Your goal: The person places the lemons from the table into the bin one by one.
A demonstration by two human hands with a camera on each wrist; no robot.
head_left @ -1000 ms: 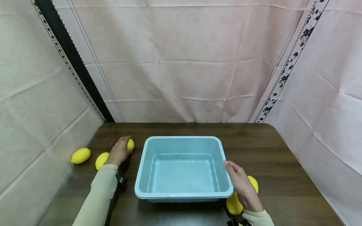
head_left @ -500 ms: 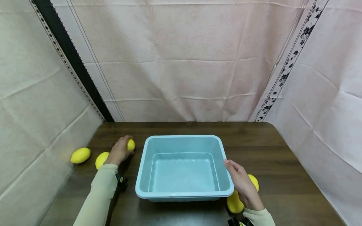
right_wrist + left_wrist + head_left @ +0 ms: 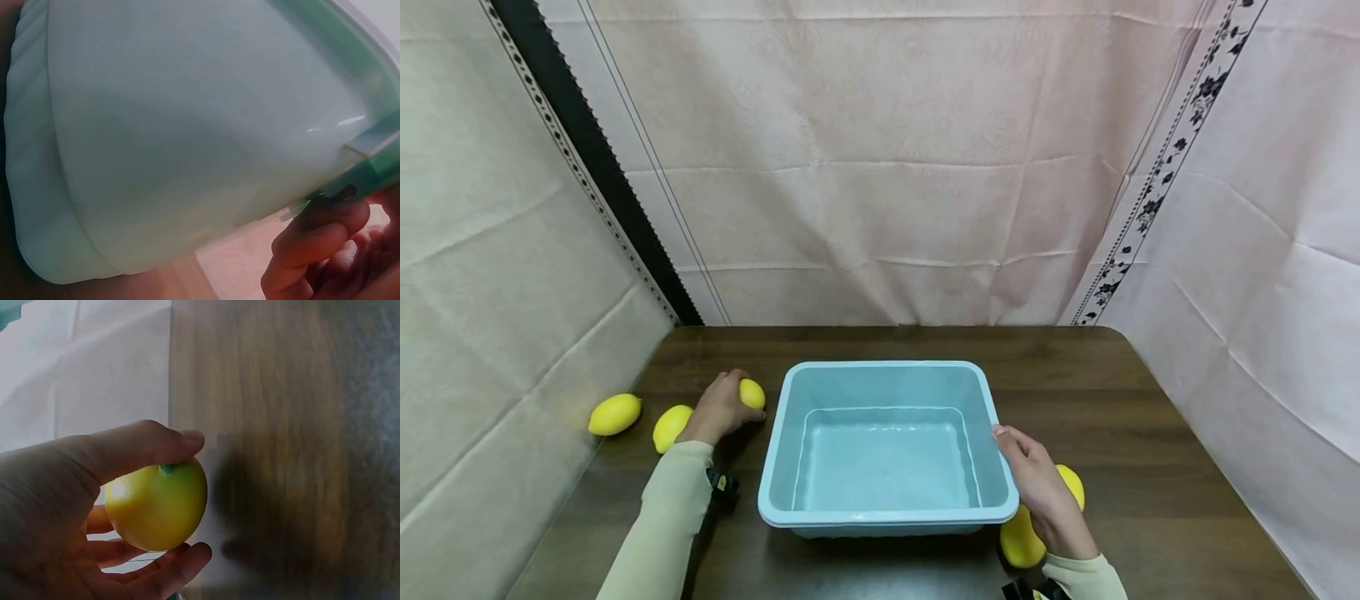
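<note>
The left hand is gripping a yellow lemon to the left of the blue basin, near the basin's far left corner. In the left wrist view, the thumb is pressing on one side of the lemon and the other fingers are curling round the opposite side, with a green patch showing close to the thumb. Whether the lemon is touching the surface is not clear.

The right hand, well apart from the left, is clamping the right rim of the basin: its thumb is lying over the rim while, in the right wrist view, the bent fingers are tucking in beneath the rim. The basin is standing upright on the surface with its open side facing up, and nothing is lying inside it.

A second lemon is lying just beside the left wrist, and a third lemon is sitting farther out, near the surface's left edge. On the other side, an upper yellow fruit is showing partly behind the right hand, and a lower yellow fruit is lying by the basin's near right corner. Pale sleeves are covering both forearms, and a pale cloth is hanging behind the surface.
</note>
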